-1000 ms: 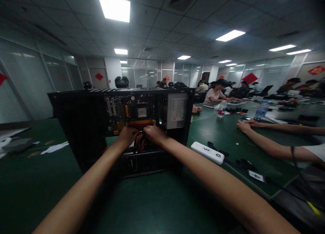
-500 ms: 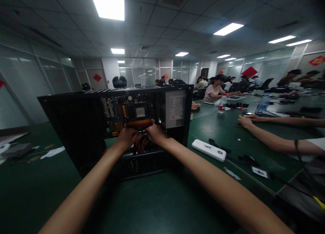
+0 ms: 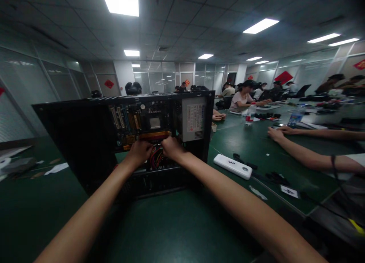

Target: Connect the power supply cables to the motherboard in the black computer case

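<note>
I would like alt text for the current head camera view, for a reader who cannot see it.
A person's left hand and right hand reach into an open black computer case, close to coloured cables. The case stands on a green table, with a white device marked 3 to its right; other people sit around.

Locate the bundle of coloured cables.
In the head view, the bundle of coloured cables sits just left of the picture's centre, inside the black computer case, between the left hand and the right hand.
</note>
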